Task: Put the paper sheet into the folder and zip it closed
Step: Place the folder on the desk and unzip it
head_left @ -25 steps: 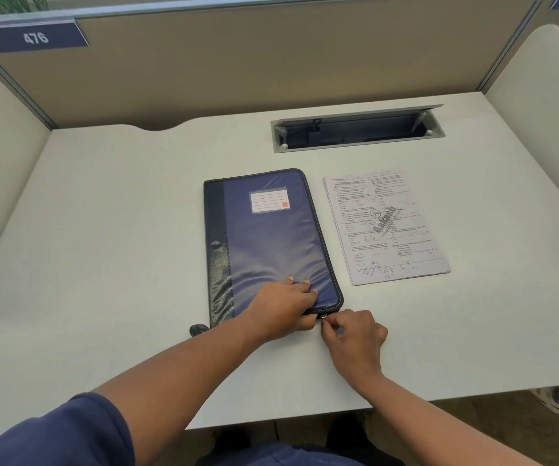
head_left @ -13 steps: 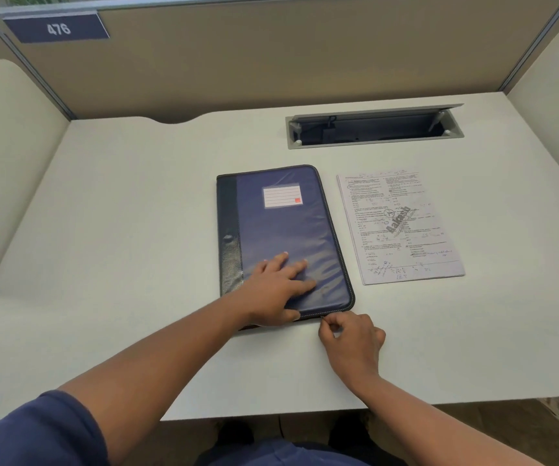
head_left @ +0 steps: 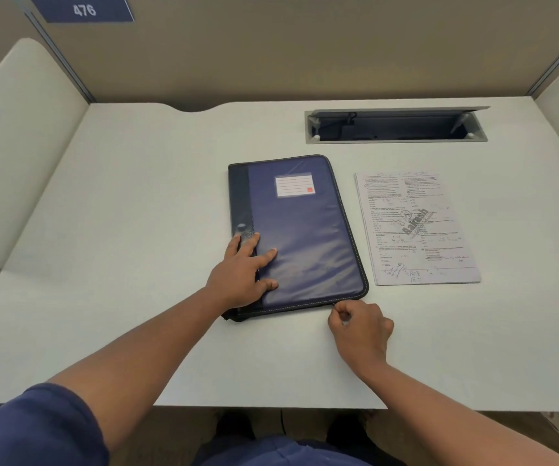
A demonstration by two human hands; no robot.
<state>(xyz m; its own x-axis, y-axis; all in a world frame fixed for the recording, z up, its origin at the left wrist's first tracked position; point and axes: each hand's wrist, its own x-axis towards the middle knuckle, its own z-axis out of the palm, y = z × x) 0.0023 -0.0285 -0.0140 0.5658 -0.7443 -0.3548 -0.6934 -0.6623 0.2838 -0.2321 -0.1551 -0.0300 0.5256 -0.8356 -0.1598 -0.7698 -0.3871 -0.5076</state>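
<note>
The folder (head_left: 300,230) lies flat on the worktop (head_left: 136,196), and I use it as my landmark. It is blue with a dark strip down its left side and a white label near its far end. Its long side runs away from the person, from near to far.

The left hand (head_left: 242,274) lies flat on the near left part of the folder. Its fingers are straight and spread, and they press the cover down. It holds nothing.

The right hand (head_left: 360,326) sits at the near right corner of the folder, touching its edge. Its fingers are curled and pinched at the zip line. I think it pinches the zip tab, but the tab is too small to see.

The paper (head_left: 416,227) lies just to the right of the folder, flat, with its long side the same way. It is not inside yet. The right hand is much nearer to it than the left hand.

I think the zip must open first. From that corner it would run up the right side, away from the person.

Far behind the folder, to the right, is a slot (head_left: 396,126) in the worktop. A sign (head_left: 83,9) far off to the left says 476.
</note>
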